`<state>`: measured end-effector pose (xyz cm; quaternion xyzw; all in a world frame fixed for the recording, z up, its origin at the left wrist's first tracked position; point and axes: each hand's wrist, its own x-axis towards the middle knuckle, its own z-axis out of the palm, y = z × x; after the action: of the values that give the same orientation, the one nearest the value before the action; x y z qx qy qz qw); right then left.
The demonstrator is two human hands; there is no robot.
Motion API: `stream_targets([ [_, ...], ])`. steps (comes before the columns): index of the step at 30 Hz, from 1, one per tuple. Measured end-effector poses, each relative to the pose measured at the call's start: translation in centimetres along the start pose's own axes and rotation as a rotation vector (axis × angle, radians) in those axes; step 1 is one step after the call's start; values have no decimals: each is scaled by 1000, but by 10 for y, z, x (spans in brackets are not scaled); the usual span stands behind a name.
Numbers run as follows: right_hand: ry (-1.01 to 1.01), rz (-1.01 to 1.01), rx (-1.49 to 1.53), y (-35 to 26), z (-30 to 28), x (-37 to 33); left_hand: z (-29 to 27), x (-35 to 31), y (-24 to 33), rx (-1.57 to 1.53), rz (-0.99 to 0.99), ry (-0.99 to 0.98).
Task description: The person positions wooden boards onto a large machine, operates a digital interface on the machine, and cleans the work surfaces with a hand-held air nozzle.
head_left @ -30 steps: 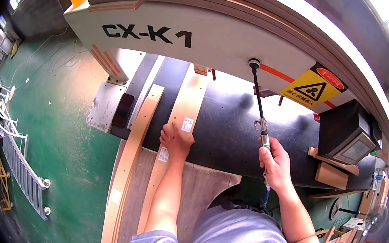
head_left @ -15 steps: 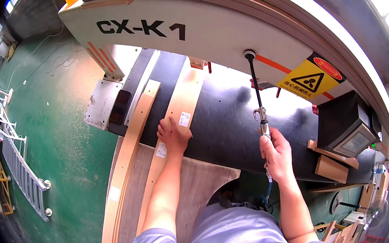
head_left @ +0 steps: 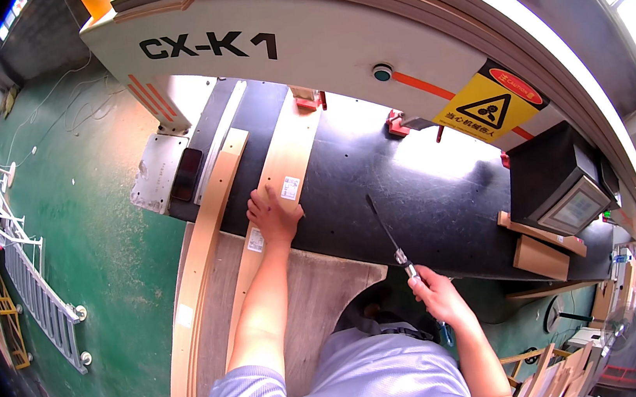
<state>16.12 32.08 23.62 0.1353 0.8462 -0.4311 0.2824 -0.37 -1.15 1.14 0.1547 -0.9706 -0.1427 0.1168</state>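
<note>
Head view, looking down on a person working with bare hands: the right grip (head_left: 437,295) is closed around the body of a slim metal tool (head_left: 402,258), held in front of the right side of the person's waist. Its thin dark rod points up and to the left, the tip seen against the black tabletop (head_left: 361,166) (whether it touches the surface, I cannot tell). A blue hose (head_left: 446,334) shows just below that hand.

The left grip (head_left: 276,219) is open, palm down with fingers spread, resting on a long, pale wooden board (head_left: 291,153). This board lies partly on the tabletop and runs back over a grey wood-grain panel (head_left: 331,279) toward the person; two white labels (head_left: 291,187) sit on it, one on either side of the hand.

Just left of the board lies a stack of curved wooden strips (head_left: 199,271). Beyond its far end rests a dark flat rectangular object (head_left: 187,174).

A pale machine beam (head_left: 340,47) arches over the tabletop, bearing a round button (head_left: 383,73) and a yellow warning sign (head_left: 484,110). A black-cased screen (head_left: 555,179) stands to the right. Green floor (head_left: 96,247) spreads out at the left.
</note>
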Motion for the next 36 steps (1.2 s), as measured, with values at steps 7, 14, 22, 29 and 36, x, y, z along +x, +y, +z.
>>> stream_targets([
  [7, 59, 173, 54, 12, 8, -20, -1, -4, -9, -35, 28, 50],
  [14, -677, 171, -201, -14, -5, -28, -42, -84, -61, -72, 55, -132],
  [22, -794, 139, -381, -34, -12, -23, -145, -303, -182, -19, -224, -276],
  [29, -625, 23, -291, -20, -12, -23, -167, -344, -201, -53, -267, -268],
  [36, -317, 31, -82, 15, -4, -20, -90, -179, -101, -60, -120, -182],
])
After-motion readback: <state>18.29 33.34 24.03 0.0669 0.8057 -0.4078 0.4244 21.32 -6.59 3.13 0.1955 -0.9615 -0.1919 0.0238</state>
